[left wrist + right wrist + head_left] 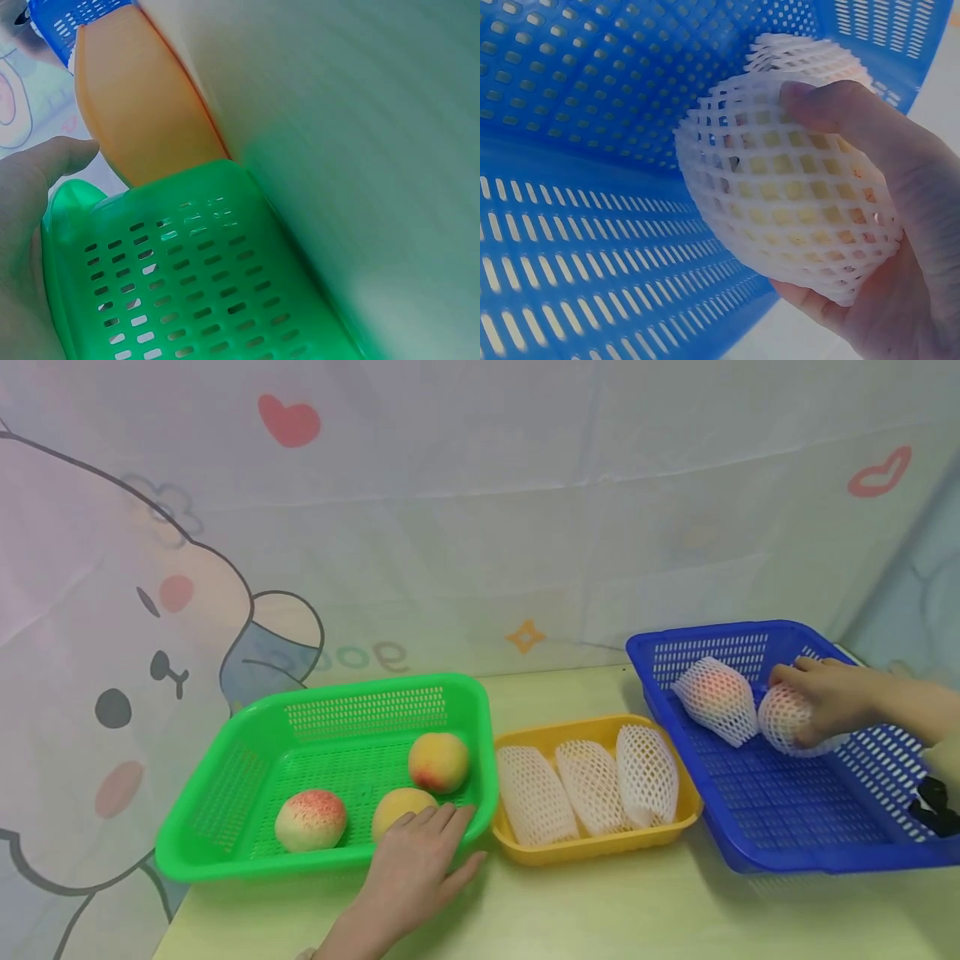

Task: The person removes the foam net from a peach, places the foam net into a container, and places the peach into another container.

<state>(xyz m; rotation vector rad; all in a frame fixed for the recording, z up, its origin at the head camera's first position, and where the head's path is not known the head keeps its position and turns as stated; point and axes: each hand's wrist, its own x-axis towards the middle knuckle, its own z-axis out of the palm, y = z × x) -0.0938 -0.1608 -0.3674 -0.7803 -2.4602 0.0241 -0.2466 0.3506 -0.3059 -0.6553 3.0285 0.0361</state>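
Note:
Inside the blue basket [772, 860], my right hand [847, 693] grips a peach in a white foam net [787, 187], with the thumb over its near side in the right wrist view. Another netted peach [716, 697] lies just left of it. My left hand [420, 864] rests across the front rim of the green basket [240, 870], fingers extended over a yellow peach [401, 806] and partly covering it. Behind that one is a yellow-red peach [438, 762], and to the left a speckled pink peach [311, 820]. In the left wrist view the left thumb stands off the rim.
Between the two baskets sits a small yellow tray [540, 857] holding three foam nets [536, 793]. All stand on a pale yellow-green table [570, 910]. A printed curtain [480, 527] hangs close behind them.

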